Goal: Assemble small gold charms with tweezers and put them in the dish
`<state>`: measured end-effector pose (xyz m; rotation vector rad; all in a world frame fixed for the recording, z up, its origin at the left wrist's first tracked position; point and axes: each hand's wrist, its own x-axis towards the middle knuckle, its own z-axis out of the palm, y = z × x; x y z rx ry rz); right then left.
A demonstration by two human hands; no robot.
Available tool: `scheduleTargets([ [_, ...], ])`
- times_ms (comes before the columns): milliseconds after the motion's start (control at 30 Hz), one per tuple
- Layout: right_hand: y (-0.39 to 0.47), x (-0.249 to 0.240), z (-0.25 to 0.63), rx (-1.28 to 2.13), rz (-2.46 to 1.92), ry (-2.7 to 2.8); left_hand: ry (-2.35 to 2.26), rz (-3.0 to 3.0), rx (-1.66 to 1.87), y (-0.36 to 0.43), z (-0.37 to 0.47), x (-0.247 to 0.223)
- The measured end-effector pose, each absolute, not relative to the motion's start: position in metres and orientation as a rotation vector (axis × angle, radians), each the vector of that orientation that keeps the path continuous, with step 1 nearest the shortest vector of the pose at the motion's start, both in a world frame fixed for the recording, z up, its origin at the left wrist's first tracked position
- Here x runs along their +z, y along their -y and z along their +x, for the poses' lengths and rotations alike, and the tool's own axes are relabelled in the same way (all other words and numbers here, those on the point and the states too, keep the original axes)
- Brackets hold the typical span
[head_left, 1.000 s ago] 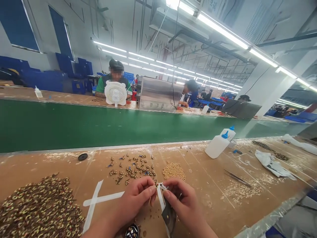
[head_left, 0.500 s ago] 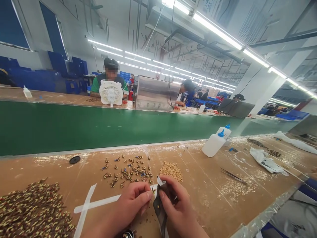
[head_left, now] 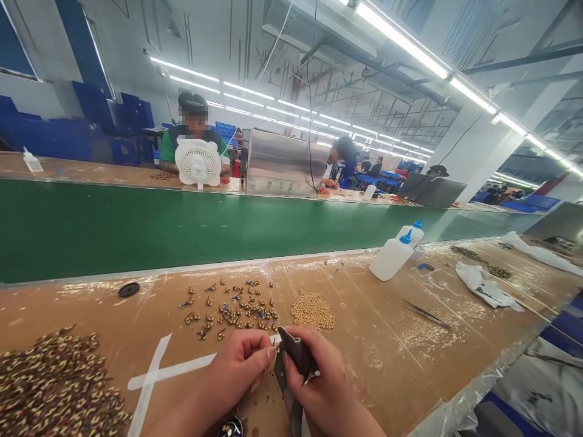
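My left hand (head_left: 243,363) is closed in a pinch, thumb against fingers. A small dark and yellow piece (head_left: 276,346) shows at its fingertips, too small to make out fully. Right beside it, my right hand (head_left: 321,376) grips a folded dark grey cloth (head_left: 294,352), whose lower end hangs toward the table. Just beyond both hands lie scattered small dark and yellow pieces (head_left: 237,309), some with blue bits. A round heap of tan beads (head_left: 312,309) sits behind my right hand. Below my left wrist, a shiny black round object (head_left: 230,427) is partly cut off.
At left is a big pile of dark and yellow pieces (head_left: 59,388), near crossed white tape (head_left: 150,379) and a black disc (head_left: 129,290). White bottles (head_left: 390,260), tweezers (head_left: 427,313) and a white bag (head_left: 485,285) lie right. Beyond the green belt (head_left: 136,230), people work near a fan (head_left: 198,161).
The cloth in my right hand has been folded or turned, its dark top now tilting over toward my left fingertips. Both hands stay close together; the view has shifted slightly.
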<state>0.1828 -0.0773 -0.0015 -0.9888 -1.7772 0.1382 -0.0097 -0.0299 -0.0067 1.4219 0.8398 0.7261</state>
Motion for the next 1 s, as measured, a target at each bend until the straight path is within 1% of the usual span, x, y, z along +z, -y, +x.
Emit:
scheduleTargets([
  [233, 0.077, 0.002, 0.184, 0.116, -0.996, 1.803, -0.846, 1.463, 0.718, 0.029, -0.009, -0.008],
  [467, 0.083, 0.003, 0.190, 0.130, -1.062, 1.765, -0.784, 1.382, 0.786, 0.031, -0.011, 0.000],
  [567, 0.085, 0.010, 0.234, 0.084, -1.239, 1.769, -0.751, 1.340, 0.785, 0.032, -0.013, 0.001],
  [733, 0.068, 0.018, 0.353, 0.067, -1.826, 1.796, -0.676, 1.221, 0.739, 0.032, -0.013, -0.002],
  [833, 0.056, 0.013, 0.390, -0.039, -2.047, 1.678, -0.633, 1.179, 0.738, 0.032, -0.012, -0.002],
  [867, 0.053, 0.010, 0.390, -0.070, -2.060, 1.609, -0.623, 1.176, 0.740, 0.032, -0.011, -0.001],
  [933, 0.049, 0.008, 0.369, -0.024, -1.931, 1.492, -0.610, 1.183, 0.744, 0.033, -0.011, 0.001],
  [1000, 0.045, 0.012, 0.328, 0.218, -1.626, 1.470, -0.615, 1.197, 0.759, 0.033, -0.012, 0.001],
])
